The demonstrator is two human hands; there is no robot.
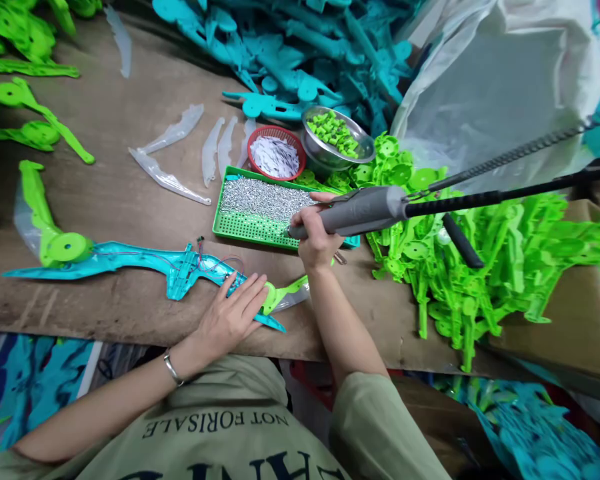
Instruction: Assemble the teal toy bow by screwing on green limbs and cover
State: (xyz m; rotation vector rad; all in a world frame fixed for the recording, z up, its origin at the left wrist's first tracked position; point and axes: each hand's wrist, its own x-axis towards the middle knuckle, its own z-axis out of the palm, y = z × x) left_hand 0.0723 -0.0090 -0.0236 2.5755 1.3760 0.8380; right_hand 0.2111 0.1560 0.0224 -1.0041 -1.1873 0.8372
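Observation:
A blue plastic toy bow half (pixel 130 257) lies along the table's near edge, thin wires showing on it. A lime-green limb piece (pixel 68 247) sits at its left end and another green limb piece (pixel 280 293) at its right end, each with a clear plastic blade. My left hand (pixel 235 307) rests flat, fingers stretched out, over the bow's right part and hides some of it. My right hand (pixel 317 233) is wrapped round a grey electric screwdriver (pixel 363 210). Its tip points left, over a green tray (pixel 253 233) of small metal screws (pixel 265 197).
Behind the tray stand a red basket (pixel 303 167) of white strips and a metal bowl (pixel 367 150) of small green parts. Blue parts (pixel 300 60) pile up at the back, green parts (pixel 480 267) at right. A cable and coiled cord (pixel 520 147) run right from the screwdriver.

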